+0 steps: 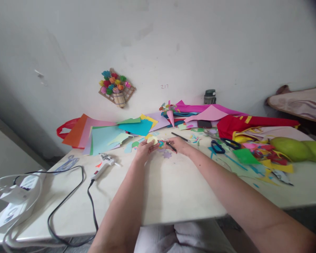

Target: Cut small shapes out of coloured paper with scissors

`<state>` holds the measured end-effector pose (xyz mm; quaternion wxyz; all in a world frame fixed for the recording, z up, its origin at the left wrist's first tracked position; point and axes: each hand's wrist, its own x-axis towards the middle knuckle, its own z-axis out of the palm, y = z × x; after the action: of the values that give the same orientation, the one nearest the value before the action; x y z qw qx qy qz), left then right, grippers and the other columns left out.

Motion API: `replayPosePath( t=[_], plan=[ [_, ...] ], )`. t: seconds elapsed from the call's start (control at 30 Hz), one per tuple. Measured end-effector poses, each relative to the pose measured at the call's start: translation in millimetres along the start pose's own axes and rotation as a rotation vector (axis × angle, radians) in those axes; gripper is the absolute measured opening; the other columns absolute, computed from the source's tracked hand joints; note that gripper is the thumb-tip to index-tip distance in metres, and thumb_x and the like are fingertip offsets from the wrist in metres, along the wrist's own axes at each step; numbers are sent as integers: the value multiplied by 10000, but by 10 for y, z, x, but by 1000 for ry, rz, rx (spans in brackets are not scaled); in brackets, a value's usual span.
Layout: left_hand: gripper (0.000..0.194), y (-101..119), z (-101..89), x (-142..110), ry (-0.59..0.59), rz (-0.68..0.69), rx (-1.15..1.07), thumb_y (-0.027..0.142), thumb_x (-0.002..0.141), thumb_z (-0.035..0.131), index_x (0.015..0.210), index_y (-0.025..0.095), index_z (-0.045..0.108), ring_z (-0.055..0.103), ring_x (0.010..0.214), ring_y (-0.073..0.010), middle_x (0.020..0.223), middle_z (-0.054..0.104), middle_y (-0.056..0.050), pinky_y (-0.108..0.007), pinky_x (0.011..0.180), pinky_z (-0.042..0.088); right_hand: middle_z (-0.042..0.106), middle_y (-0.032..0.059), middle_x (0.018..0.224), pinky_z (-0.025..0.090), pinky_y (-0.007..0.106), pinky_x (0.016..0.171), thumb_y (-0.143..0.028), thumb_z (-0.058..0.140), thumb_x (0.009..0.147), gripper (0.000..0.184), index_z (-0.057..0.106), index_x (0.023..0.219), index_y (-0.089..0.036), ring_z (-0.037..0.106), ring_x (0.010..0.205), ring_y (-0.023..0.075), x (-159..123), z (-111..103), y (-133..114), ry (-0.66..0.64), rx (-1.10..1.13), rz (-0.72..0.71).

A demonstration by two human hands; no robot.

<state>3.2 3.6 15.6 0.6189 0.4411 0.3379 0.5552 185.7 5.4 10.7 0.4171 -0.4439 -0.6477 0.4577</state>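
A round pale yellow paper piece (152, 140) is pinched in my left hand (144, 151), above the middle of the table. Held in my right hand (180, 146) is a slim black pen-like tool (171, 146), slanting down toward the tabletop; its exact kind is too small to tell. Between the hands a small multicoloured paper piece (161, 144) shows, partly covered by the fingers. Just below them a purple paper flower shape (166, 154) lies flat. Another dark pen-like stick (180, 136) rests behind my right hand.
On the left lie a glue gun (102, 168), its black cable and a white power strip (21, 200). Coloured paper sheets (102, 138) spread along the back. Scissors (225, 144), paper scraps (246, 156), red cloth (226, 126) and a green object (292, 149) are at right.
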Motion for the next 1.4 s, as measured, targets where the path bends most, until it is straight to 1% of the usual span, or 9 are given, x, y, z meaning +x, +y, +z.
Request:
replayPosePath(
  t=[0.17, 0.3, 0.43, 0.57, 0.77, 0.9, 1.1, 1.27, 1.4],
  plan=[
    [291, -4, -15, 5, 1, 8, 26, 212, 589, 768, 818, 93, 633, 661, 652, -171, 768, 681, -78, -334, 758, 522, 497, -30, 434, 273, 199, 304, -422, 738, 607, 324, 601, 700, -144, 401, 319, 67, -37, -103, -50, 224, -56, 155],
    [318, -13, -34, 18, -22, 17, 54, 228, 539, 795, 787, 96, 647, 617, 579, -119, 743, 661, -41, -280, 686, 508, 612, 35, 562, 207, 184, 280, -468, 696, 656, 374, 596, 803, -138, 486, 354, 86, -116, -144, -107, 142, 48, 242],
    [289, -23, -30, 17, -64, 21, 117, 228, 529, 797, 752, 108, 657, 526, 513, -64, 651, 609, 8, -247, 650, 491, 625, 14, 597, 228, 166, 306, -298, 751, 617, 325, 590, 855, -147, 503, 393, 72, -137, -103, -142, 130, 119, 172],
    [236, -32, 11, 4, -126, 24, 207, 243, 561, 779, 716, 111, 660, 491, 503, -65, 583, 561, 17, -235, 612, 485, 587, -26, 574, 268, 155, 353, -180, 734, 605, 352, 562, 912, -160, 547, 471, 86, -127, -55, -168, 184, 198, 87],
    [223, 3, 96, -32, -186, 16, 272, 251, 563, 774, 683, 98, 665, 474, 484, -65, 577, 562, 0, -236, 588, 492, 605, -28, 649, 307, 161, 392, -161, 708, 590, 383, 550, 939, -179, 549, 514, 88, -119, -17, -181, 177, 243, 29],
    [234, 23, 139, -58, -217, 4, 331, 274, 554, 780, 666, 109, 658, 499, 493, -75, 575, 571, -5, -228, 572, 489, 588, -42, 627, 387, 183, 463, -129, 697, 563, 374, 547, 903, -170, 533, 529, 83, -104, 27, -169, 166, 293, -1],
    [292, -21, 126, -25, -180, 27, 352, 341, 576, 767, 728, 116, 658, 573, 518, -119, 641, 644, -43, -264, 582, 500, 547, -64, 564, 402, 199, 475, -148, 712, 560, 370, 555, 894, -162, 501, 492, 77, -90, 48, -167, 187, 288, -21],
    [364, -34, 63, 34, -36, 88, 219, 336, 547, 787, 800, 121, 638, 639, 603, -164, 662, 662, -42, -321, 684, 519, 541, -45, 537, 249, 169, 350, -289, 718, 628, 313, 564, 864, -153, 481, 417, 67, -153, 9, -189, 54, 138, 77],
    [357, -11, 49, 28, -28, 92, 127, 329, 569, 777, 824, 115, 646, 650, 652, -166, 771, 683, -68, -343, 753, 515, 548, -22, 549, 219, 170, 317, -420, 655, 708, 295, 540, 748, -151, 482, 390, 60, -202, -7, -193, -85, 129, 63]
  ],
)
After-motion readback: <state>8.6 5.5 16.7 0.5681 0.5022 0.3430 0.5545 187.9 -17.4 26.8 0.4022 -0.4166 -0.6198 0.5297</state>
